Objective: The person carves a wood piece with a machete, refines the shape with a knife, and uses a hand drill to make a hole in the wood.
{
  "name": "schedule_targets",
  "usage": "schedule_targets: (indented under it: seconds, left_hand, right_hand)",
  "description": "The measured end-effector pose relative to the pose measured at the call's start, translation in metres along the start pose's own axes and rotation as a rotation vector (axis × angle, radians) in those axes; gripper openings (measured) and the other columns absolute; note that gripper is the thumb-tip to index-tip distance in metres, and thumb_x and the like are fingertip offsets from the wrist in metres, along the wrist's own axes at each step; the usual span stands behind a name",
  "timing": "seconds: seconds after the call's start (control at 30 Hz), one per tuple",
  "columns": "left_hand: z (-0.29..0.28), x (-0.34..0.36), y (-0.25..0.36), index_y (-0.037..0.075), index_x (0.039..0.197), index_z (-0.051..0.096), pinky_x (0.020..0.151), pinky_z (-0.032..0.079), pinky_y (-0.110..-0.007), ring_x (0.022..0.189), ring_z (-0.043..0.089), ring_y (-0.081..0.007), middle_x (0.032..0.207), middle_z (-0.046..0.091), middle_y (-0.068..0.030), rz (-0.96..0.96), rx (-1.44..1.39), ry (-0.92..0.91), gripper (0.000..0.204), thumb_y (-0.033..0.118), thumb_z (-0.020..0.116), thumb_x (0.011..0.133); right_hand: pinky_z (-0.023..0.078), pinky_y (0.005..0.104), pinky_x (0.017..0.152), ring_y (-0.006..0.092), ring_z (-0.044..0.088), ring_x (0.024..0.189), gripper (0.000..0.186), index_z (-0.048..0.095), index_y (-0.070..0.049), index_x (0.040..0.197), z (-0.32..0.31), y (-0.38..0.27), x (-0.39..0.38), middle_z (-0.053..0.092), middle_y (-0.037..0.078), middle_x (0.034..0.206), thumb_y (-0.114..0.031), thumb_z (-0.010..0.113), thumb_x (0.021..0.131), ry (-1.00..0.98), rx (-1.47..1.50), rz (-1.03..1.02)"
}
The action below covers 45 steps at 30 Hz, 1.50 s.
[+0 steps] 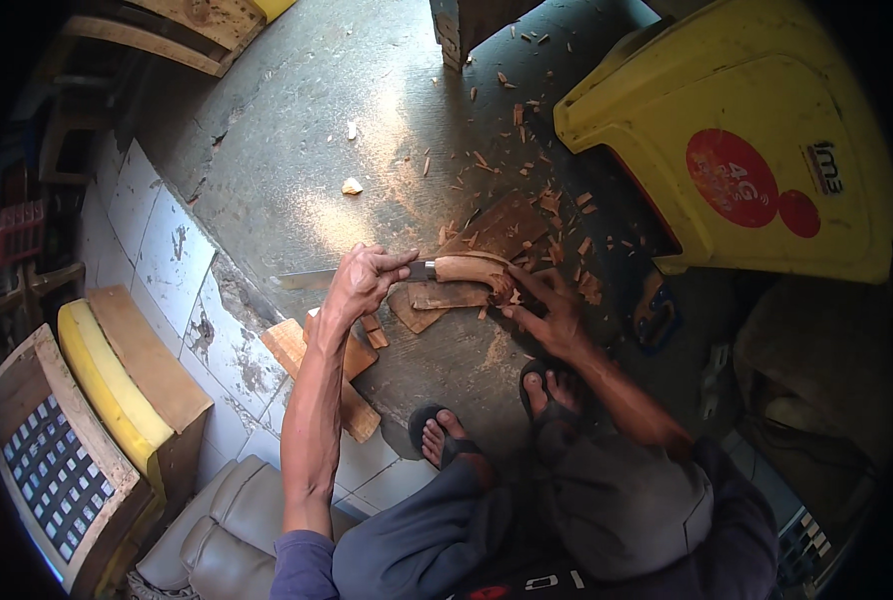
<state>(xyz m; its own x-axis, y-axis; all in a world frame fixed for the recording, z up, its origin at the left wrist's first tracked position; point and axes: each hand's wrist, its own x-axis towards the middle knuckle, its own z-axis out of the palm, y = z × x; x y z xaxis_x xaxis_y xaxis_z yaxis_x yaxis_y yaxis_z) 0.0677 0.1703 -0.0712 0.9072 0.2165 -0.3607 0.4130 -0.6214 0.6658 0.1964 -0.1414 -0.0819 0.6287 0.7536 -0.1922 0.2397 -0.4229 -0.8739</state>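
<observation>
A long blade (301, 279) with a curved wooden handle (459, 269), carved at its right end, is held level above the concrete floor. My left hand (365, 280) is closed on the blade near the metal collar. My right hand (552, 318) pinches the handle’s carved end between thumb and fingers. A thin curved strip runs along the handle’s upper edge; I cannot make out whether it is separate. Beneath lie flat brown boards (418, 318), with wood chips (584, 285) scattered around them. More cut wood pieces (354, 410) lie below and left, beside my forearm.
A yellow plastic panel (767, 100) stands at upper right, a blue-handled saw (655, 322) below it. Left are white tiles (147, 250), wooden frames with foam (117, 395) and grey cushions (229, 555). A wooden post (450, 35) stands at top centre. My sandalled feet (442, 435) are below.
</observation>
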Motion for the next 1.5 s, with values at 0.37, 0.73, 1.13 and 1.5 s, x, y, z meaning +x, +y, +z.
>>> schedule_targets:
  seconds: [0.37,0.73,1.13,1.5]
  left_hand:
    - [0.004,0.0,-0.008,0.017,0.12,0.076,0.066,0.045,-0.041,0.065,0.054,-0.0231,0.07,0.061,-0.0135,-0.001,0.046,0.007,0.033,0.018,0.076,0.088]
    - [0.024,0.027,-0.05,0.0,0.117,0.075,0.071,0.055,-0.03,0.077,0.063,-0.0114,0.093,0.078,-0.01,-0.083,-0.497,-0.055,0.026,0.008,0.073,0.092]
    - [0.014,0.063,0.047,0.005,0.12,0.074,0.07,0.054,-0.031,0.078,0.066,-0.0103,0.091,0.078,-0.0165,0.042,0.224,-0.029,0.032,0.015,0.073,0.09]
    - [0.015,0.059,0.061,0.005,0.12,0.074,0.067,0.053,-0.032,0.074,0.067,-0.0125,0.091,0.078,-0.0167,0.029,0.26,-0.029,0.03,0.017,0.071,0.092]
  right_hand:
    - [0.051,0.0372,0.086,0.0239,0.059,0.098,0.08,0.044,-0.013,0.154,-0.026,-0.007,-0.021,0.057,0.011,0.112,-0.016,0.081,0.083,0.059,-0.016,0.197]
    - [0.054,0.0394,0.077,0.031,0.067,0.081,0.046,0.06,-0.005,0.137,-0.179,-0.139,-0.174,0.066,0.015,0.094,-0.022,0.068,0.095,0.503,-0.389,-0.103]
    - [0.055,0.0278,0.065,0.0131,0.065,0.068,0.028,0.073,-0.005,0.117,-0.275,-0.377,-0.424,0.073,0.007,0.088,-0.007,0.069,0.089,1.326,-1.088,-0.428]
    - [0.05,0.0361,0.076,0.0235,0.067,0.078,0.05,0.075,-0.001,0.095,-0.395,-0.314,-0.473,0.07,0.014,0.08,-0.042,0.049,0.107,1.698,-0.837,0.094]
